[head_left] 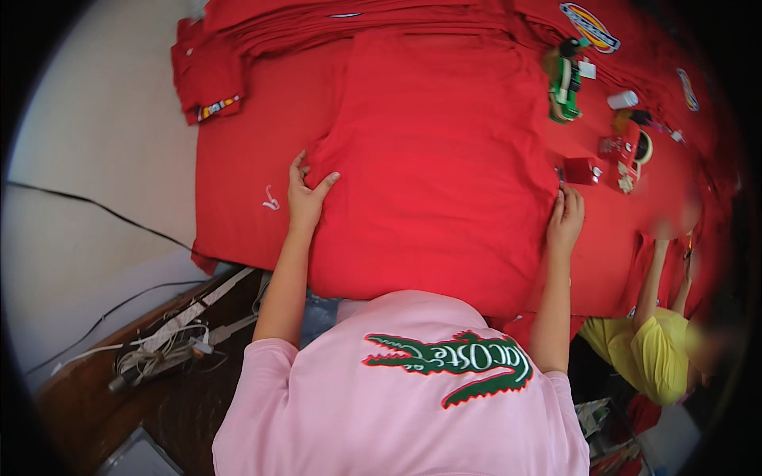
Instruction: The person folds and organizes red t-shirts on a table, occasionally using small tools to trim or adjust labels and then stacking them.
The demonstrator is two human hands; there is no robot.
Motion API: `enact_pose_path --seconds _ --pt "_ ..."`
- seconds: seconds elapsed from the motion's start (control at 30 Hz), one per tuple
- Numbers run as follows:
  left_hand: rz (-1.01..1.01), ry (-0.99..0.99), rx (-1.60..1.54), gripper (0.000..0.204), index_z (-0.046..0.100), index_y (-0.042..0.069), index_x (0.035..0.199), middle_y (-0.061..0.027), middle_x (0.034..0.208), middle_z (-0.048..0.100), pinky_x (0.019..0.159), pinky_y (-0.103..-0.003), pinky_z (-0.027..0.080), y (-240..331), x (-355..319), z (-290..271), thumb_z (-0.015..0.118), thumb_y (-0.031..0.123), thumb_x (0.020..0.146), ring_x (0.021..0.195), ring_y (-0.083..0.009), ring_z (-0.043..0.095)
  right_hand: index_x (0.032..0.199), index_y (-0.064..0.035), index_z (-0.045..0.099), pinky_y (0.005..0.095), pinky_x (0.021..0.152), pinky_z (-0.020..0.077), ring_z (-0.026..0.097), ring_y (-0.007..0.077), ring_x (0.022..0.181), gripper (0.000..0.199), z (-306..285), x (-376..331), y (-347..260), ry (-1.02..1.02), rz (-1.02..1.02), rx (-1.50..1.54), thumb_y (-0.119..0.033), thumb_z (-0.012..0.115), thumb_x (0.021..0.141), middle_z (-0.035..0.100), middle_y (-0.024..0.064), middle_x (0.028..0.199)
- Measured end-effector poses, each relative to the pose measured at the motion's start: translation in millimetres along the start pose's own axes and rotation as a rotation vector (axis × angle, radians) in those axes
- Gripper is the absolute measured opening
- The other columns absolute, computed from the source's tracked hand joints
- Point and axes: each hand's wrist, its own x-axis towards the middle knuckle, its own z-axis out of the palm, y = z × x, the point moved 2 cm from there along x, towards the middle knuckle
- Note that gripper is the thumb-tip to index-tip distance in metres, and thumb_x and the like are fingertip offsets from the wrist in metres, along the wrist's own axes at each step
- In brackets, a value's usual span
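Observation:
A red garment (444,166), apparently a shirt, lies spread out in front of me, its near end reaching the table's edge at my body. At its left edge, my left hand (308,197) is open, thumb resting against the fabric and fingers apart. Beside the right edge, my right hand (565,218) is closed, fingertips together. A small dark, thin metal tip (560,174) shows just beyond those fingers; its kind is too small to make out. A loose white thread (271,198) lies left of my left hand.
Stacked red garments (357,20) line the far side. On the right stand a green-and-black object (565,83), a white spool (623,100), a small red box (582,170) and a tape roll (644,147). A co-worker in yellow (647,353) sits at right. Cables (163,353) lie lower left.

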Motion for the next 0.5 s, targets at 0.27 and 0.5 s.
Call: enact_pose_path --seconds 0.27,0.5 --pt "-0.037 0.141 -0.241 0.044 0.060 -0.001 0.141 -0.0095 0.122 0.066 0.100 -0.032 0.054 -25.5 -38.4 -46.9 0.075 0.014 0.102 0.112 -0.0161 0.065 0.126 -0.0049 0.071 0.0393 0.095 0.0559 0.070 0.0320 0.106 0.034 32.0 23.4 41.8 -0.063 0.265 0.200 0.002 0.069 0.093 0.068 0.0137 0.117" --pt "0.042 -0.246 -0.660 0.026 0.067 0.004 0.129 -0.0123 0.134 0.067 0.107 -0.039 0.051 151.2 -81.0 -51.4 0.060 0.017 0.108 0.122 -0.0232 0.066 0.123 0.0009 0.063 0.0374 0.080 0.0556 0.065 0.0230 0.085 0.049 19.3 20.4 80.9 0.059 0.444 0.401 -0.017 0.088 0.085 0.067 0.0103 0.106"
